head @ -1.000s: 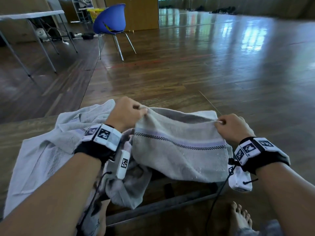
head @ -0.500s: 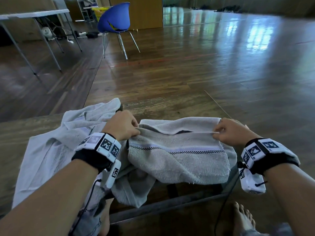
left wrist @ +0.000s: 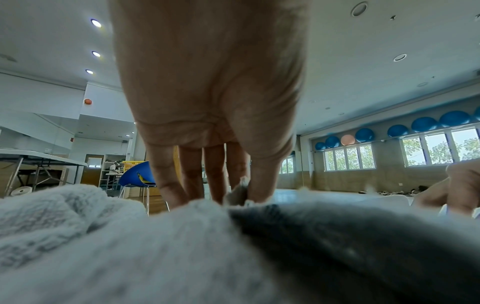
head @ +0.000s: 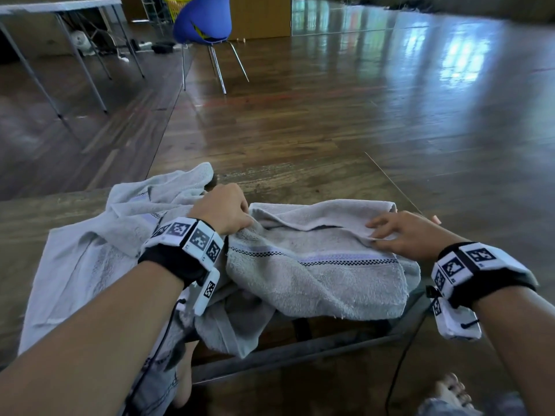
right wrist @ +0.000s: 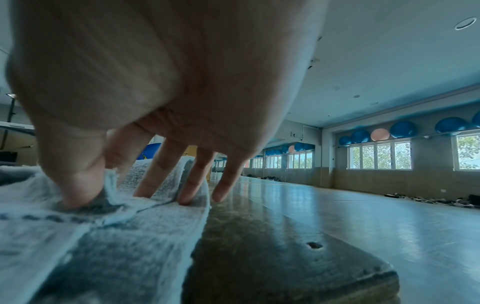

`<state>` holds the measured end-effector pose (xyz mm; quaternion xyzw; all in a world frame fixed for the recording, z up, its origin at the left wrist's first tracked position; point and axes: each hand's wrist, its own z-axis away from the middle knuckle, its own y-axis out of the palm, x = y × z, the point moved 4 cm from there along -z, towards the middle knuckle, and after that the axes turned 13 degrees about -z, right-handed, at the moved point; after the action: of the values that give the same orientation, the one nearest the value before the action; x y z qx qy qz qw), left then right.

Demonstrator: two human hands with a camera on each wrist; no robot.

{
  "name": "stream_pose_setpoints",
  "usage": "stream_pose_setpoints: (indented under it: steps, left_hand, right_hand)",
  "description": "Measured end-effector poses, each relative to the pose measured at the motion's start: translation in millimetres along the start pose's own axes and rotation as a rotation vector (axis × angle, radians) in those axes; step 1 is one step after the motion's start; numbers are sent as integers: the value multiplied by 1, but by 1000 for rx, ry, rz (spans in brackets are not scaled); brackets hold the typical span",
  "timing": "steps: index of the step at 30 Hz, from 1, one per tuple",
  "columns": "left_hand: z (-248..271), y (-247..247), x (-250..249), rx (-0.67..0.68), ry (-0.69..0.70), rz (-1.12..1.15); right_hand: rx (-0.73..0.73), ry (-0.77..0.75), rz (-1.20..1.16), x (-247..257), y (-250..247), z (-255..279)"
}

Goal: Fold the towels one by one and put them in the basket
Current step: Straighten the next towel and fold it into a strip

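Note:
A grey towel (head: 315,265) with a chequered stripe lies folded over on the low wooden table (head: 300,178), its near edge hanging off the front. My left hand (head: 240,214) pinches the towel's left corner between thumb and forefinger, seen close in the left wrist view (left wrist: 241,191). My right hand (head: 381,232) rests on the towel's right end with straight, spread fingers; its thumb (right wrist: 78,193) presses the cloth (right wrist: 116,236) down. A second, paler towel (head: 90,259) lies crumpled to the left under my left arm. A yellow basket (head: 177,3) stands far back behind the chair.
A blue chair (head: 204,22) stands on the wooden floor beyond the table, and a folding table (head: 60,7) at the far left. Bare feet (head: 450,391) and cables sit below the table's front edge. The table's right corner (right wrist: 285,257) is bare wood.
Both hands brought the towel's held edge down and forward onto the table. My right hand went from pinching the corner to lying with straight fingers on the cloth.

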<state>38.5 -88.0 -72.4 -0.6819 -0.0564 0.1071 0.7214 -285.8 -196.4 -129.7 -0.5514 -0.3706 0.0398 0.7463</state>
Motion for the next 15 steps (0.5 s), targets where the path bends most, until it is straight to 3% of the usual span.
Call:
stream_pose_setpoints:
  steps: [8, 15]
  left_hand:
    - [4, -4, -10, 6, -31, 41]
    - [2, -20, 5, -135, -103, 167]
  right_hand:
    - [-55, -22, 1, 0, 2, 4]
    - [-513, -63, -256, 5, -33, 15]
